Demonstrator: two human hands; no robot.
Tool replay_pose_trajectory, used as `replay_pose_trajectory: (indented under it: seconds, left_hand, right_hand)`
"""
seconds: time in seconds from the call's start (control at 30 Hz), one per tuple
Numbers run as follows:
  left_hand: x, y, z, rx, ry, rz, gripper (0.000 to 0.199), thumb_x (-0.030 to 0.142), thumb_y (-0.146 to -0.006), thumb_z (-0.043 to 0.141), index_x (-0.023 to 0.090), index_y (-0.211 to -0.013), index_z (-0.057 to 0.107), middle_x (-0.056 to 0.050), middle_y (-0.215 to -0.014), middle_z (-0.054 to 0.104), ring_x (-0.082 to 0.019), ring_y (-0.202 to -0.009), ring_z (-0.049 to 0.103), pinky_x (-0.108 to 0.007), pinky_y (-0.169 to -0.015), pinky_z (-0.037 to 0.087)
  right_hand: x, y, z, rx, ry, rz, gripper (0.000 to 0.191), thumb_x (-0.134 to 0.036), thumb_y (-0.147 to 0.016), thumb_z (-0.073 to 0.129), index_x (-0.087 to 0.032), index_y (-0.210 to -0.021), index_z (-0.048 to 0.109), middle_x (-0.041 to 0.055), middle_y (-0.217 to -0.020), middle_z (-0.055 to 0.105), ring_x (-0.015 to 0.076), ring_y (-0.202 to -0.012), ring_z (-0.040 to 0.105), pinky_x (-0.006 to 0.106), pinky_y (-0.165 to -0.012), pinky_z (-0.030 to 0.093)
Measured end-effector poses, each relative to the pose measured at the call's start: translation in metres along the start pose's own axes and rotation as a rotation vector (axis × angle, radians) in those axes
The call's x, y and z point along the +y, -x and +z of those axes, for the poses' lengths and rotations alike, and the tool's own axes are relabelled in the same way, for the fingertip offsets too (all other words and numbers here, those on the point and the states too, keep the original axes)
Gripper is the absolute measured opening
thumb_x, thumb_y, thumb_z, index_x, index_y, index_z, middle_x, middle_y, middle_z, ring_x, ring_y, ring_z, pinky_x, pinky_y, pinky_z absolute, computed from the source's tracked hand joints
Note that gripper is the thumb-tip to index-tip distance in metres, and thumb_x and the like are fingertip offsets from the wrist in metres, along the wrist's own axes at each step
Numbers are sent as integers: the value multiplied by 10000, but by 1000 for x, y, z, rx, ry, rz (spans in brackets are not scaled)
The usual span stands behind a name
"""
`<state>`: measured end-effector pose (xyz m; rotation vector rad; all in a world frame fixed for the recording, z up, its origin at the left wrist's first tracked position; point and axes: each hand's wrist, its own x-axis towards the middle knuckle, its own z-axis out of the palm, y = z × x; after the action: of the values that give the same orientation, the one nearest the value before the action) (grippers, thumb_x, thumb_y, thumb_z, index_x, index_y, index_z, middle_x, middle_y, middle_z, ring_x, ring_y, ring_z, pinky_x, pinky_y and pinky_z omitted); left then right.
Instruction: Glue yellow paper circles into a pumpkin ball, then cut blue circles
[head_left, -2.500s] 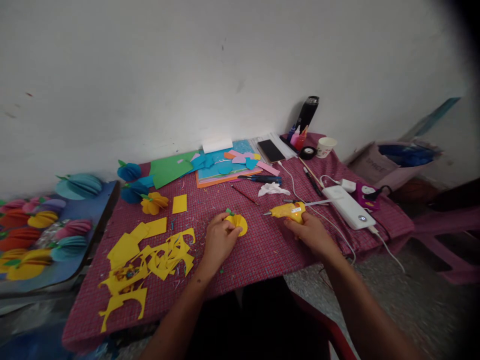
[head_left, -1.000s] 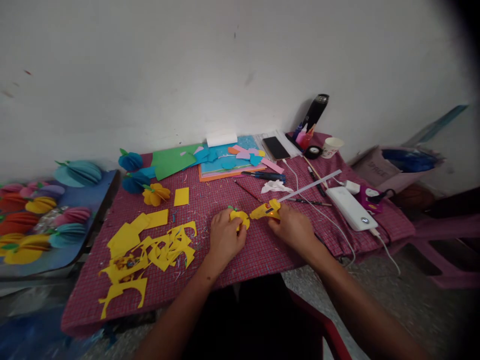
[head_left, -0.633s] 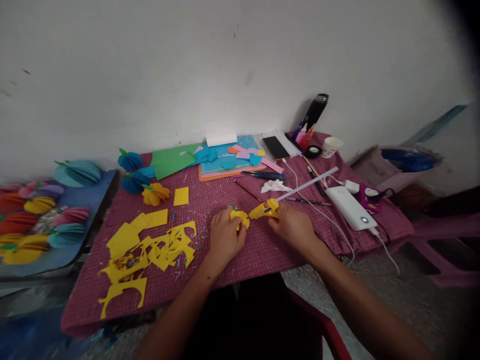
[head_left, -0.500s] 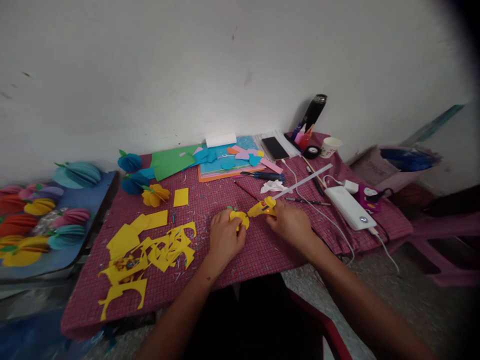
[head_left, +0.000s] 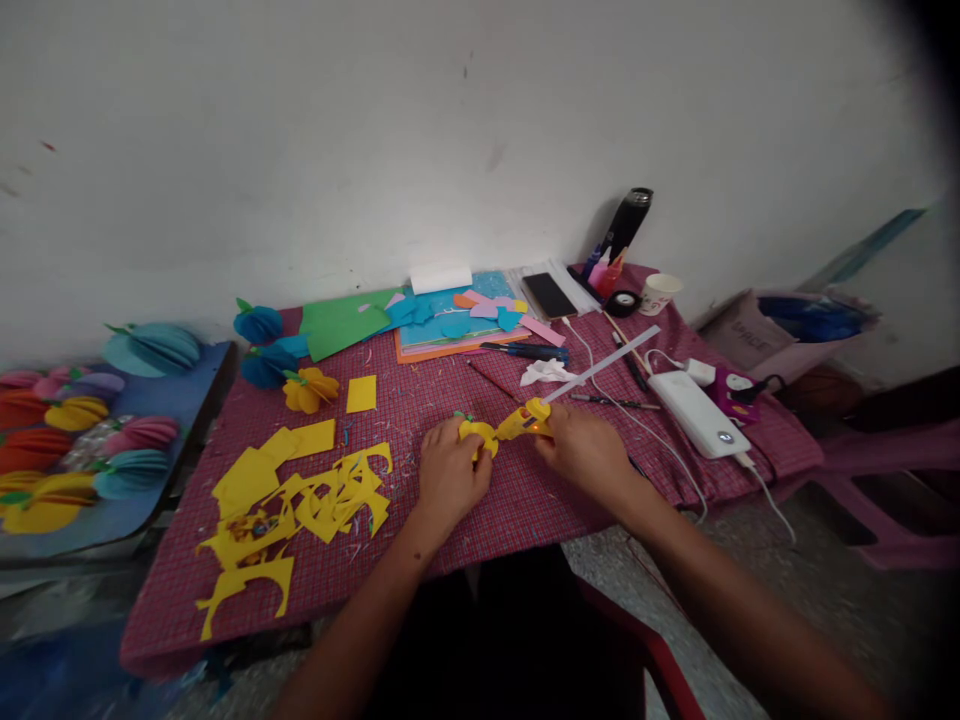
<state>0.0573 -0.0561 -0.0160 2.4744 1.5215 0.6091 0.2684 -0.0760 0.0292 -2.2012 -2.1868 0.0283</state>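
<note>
My left hand is closed on a small yellow paper pumpkin with a green tip, down at the table. In my right hand is a yellow glue gun, a small orange light glowing on its side. A long pale glue stick juts out of the gun's back toward the upper right. The gun's nozzle points left and meets the pumpkin's right side, though I cannot tell whether glue is coming out. My left fingers hide part of the pumpkin.
Yellow paper scraps lie left on the checked cloth, near finished paper pumpkins. Behind are coloured sheets, a cutter and a phone. To the right, a white power bank trails cables beside a purple socket block.
The glue gun's nozzle has shifted slightly and now sits against the pumpkin's right side. My left hand holds the pumpkin in nearly the same place.
</note>
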Motion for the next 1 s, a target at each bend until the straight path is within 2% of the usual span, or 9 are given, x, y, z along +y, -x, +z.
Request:
replay_pose_trajectory:
  seconds: [0.3,0.37,0.5,0.67,0.8,1.0]
  left_hand:
    - [0,1,1,13,13,-1,161,351,-895,618,218,-903,708,-98,-1213,587,-280,-1148,534,-462,-1004,424]
    - [0,1,0,21,23,4,185,371,-894,614,212,-898,709,-105,-1229,584,-284,-1153,534,-466,-1008,424]
    - [-2,0,1,14,13,11,190,312,-919,561,209,-872,714,-103,-1235,593,-272,-1136,546,-468,-1012,425]
    - [1,-2,3,33,-33,4,141,277,-895,599,210,-845,712,-101,-1290,574,-293,-1213,510,-488,-1046,410]
    - [3,-3,2,43,-48,24,136,284,-893,613,219,-849,724,-98,-1355,540,-308,-1301,448,-503,-1096,373]
    - [5,-2,1,31,-87,28,162,298,-909,599,254,-949,750,-92,-1393,523,-323,-1321,431,-529,-1102,365]
  right_hand:
    - [4,9,1,-3,-38,29,257,-311,-891,537,-143,-1068,619,124,-962,733,234,-798,682,288,-638,383]
    - [12,11,5,9,-64,77,276,-344,-881,542,-146,-1053,631,113,-912,738,233,-764,679,288,-620,369]
    - [38,14,18,-3,-178,196,305,-430,-858,546,-144,-902,644,116,-812,722,231,-688,652,293,-584,350]
    - [63,16,36,27,-499,311,314,-470,-827,541,-166,-836,621,83,-796,699,209,-678,629,275,-572,377]
    - [64,17,41,43,-581,351,315,-483,-802,549,-172,-802,603,76,-761,677,211,-663,616,277,-553,372]
    - [60,17,38,15,-590,345,293,-467,-799,544,-180,-795,600,70,-755,673,207,-644,606,277,-544,368]
